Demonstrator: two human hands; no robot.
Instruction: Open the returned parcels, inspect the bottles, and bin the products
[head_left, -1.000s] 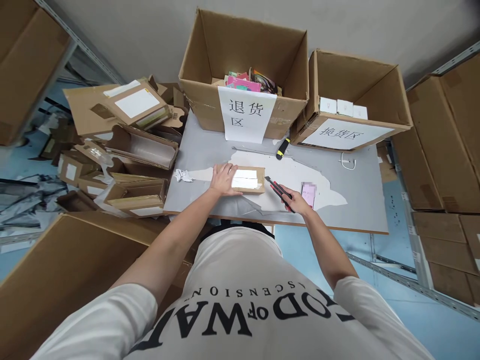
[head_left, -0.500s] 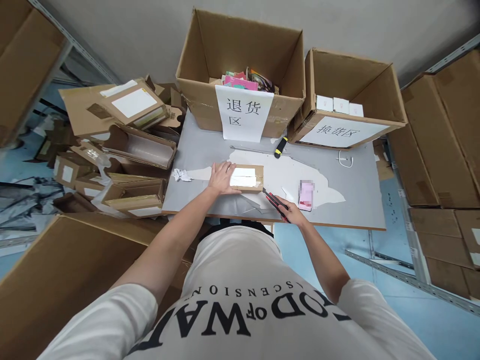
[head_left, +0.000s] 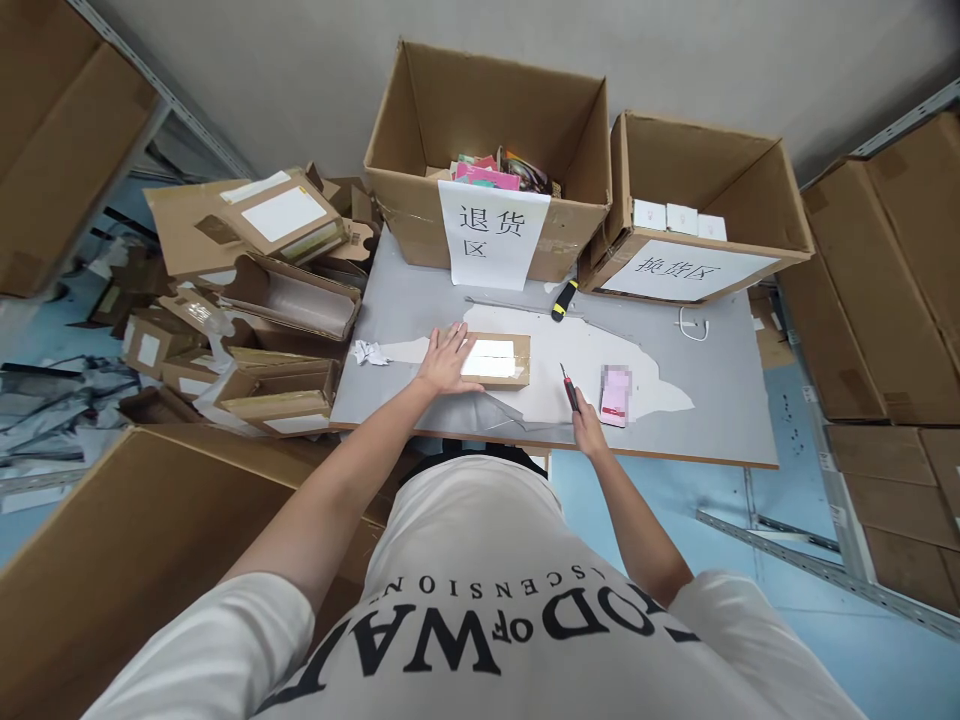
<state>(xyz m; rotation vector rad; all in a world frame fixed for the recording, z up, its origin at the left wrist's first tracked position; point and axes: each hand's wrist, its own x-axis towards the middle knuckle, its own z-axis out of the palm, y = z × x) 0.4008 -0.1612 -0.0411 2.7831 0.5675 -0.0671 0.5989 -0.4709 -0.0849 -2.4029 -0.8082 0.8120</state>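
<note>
A small brown cardboard parcel (head_left: 501, 361) with a white label lies on the grey table (head_left: 720, 400). My left hand (head_left: 444, 362) rests flat on the parcel's left end. My right hand (head_left: 585, 432) is near the table's front edge, closed around a red and black utility knife (head_left: 570, 388) that points away from me, to the right of the parcel. A pink item (head_left: 616, 394) lies just right of the knife.
Two large open cartons with paper signs stand at the back: one (head_left: 495, 170) with colourful packets, one (head_left: 697, 210) with small white boxes. A yellow and black knife (head_left: 562, 298) and a white cable (head_left: 694, 325) lie on the table. Emptied boxes (head_left: 262, 290) pile up left.
My right hand drew the knife back from the parcel's right end toward the front edge and turned it to point away from me. My left hand stayed on the parcel.
</note>
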